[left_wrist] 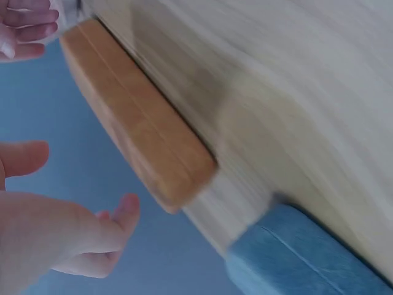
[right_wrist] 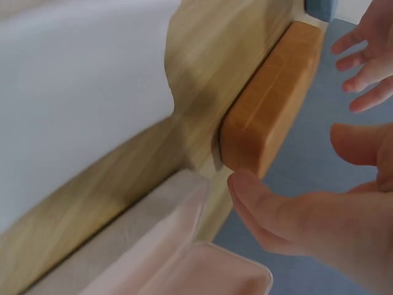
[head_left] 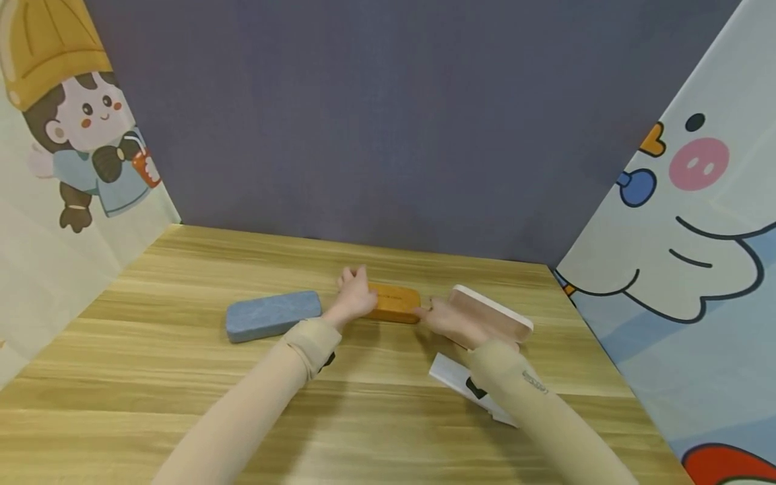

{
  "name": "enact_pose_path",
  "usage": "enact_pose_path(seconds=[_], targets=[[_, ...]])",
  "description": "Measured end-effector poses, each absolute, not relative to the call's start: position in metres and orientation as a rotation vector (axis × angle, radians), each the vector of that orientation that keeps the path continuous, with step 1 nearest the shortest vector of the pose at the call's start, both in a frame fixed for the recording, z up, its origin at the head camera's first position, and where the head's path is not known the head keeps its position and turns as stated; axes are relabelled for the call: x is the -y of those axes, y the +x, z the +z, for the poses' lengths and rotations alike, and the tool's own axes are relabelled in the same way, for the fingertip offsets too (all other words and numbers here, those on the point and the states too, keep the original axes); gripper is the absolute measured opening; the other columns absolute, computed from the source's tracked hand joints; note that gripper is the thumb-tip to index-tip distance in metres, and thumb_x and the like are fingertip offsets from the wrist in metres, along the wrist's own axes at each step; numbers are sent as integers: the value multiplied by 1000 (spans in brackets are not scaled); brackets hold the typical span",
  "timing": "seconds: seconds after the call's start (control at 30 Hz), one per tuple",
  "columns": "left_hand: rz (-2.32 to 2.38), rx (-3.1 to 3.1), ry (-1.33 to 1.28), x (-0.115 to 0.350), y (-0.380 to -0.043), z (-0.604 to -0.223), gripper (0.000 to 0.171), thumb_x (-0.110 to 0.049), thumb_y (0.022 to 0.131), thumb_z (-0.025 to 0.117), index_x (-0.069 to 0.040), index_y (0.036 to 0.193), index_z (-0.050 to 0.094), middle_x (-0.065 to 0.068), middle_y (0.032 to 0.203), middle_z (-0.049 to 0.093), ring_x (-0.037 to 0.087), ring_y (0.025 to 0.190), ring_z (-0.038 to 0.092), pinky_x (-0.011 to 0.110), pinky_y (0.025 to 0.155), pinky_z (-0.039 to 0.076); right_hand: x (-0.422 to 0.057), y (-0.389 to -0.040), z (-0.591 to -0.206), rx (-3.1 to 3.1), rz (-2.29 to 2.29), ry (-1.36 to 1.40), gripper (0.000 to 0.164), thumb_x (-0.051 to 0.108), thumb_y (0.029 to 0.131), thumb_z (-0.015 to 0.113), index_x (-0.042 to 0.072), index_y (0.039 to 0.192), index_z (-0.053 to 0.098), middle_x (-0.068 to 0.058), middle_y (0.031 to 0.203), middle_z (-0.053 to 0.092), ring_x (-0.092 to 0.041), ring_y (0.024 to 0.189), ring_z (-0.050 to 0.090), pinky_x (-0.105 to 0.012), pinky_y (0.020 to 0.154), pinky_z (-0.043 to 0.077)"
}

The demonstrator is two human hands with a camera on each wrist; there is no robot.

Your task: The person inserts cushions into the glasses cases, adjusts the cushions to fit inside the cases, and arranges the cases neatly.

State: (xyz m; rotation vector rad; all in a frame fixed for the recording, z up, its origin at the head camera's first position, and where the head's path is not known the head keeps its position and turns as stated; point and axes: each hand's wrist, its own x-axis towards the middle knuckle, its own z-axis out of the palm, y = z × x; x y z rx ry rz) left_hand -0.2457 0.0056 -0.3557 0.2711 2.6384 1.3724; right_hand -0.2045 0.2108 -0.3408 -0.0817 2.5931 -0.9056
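An orange eyeglass case (head_left: 395, 303), closed, lies on the wooden table between the two hands. My left hand (head_left: 354, 294) is at its left end; in the left wrist view the fingers (left_wrist: 92, 236) are loosely bent with nothing in them. At the other end is my right hand (head_left: 450, 318), thumb and fingers spread, one fingertip (right_wrist: 244, 180) right at the case's edge. Beside the right hand an open case (head_left: 494, 313) shows a pinkish inside and a pale rim. To the left of the left hand sits a closed blue case (head_left: 273, 315).
A flat white piece (head_left: 457, 377) lies on the table (head_left: 364, 438), partly hidden under the right forearm. Behind the table stands a grey-blue panel (head_left: 364, 121). Cartoon-printed walls (head_left: 679, 229) close in both sides.
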Motion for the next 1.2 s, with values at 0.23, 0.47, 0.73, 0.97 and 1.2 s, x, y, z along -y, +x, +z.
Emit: enact_pose_path(seconds=[0.23,0.47,0.73,0.97,1.2], targets=[[1342,-2649,400,-24,-239,-348,62,-13,98,49,0,151,19,27,144,21,38,131,19,50,106,34,-227,-195,-333,-2629,-970,-96,65,40,101,45,-12,140,36,-14,86,63,-22,51,47,-33,71,51],[1296,-2648,479,-44,-229,-342,63,-17,98,50,-1,151,21,25,145,26,39,135,22,52,108,35,-246,-183,-324,-2760,-969,-327,33,17,102,46,-8,123,43,-7,64,46,-14,54,40,-26,52,37],[1270,-2622,571,-62,-222,-342,65,-20,97,51,-2,151,21,25,145,28,39,137,24,52,110,35,-261,-168,-321,-2773,-940,-280,59,19,101,45,-13,146,23,-36,130,46,-39,108,54,-46,85,49],[1229,-2633,624,-76,-214,-340,63,-20,97,52,-1,150,24,25,144,32,39,138,28,50,112,35,-265,-156,-316,-2857,-888,-336,58,19,100,48,-20,139,28,-43,135,39,-50,115,52,-55,93,48],[1202,-2597,668,-85,-206,-341,65,-28,98,52,-4,151,23,23,148,30,38,140,28,52,112,34,-276,-141,-318,-2828,-924,-302,63,20,100,49,-17,143,22,-42,140,32,-50,117,47,-56,94,46]])
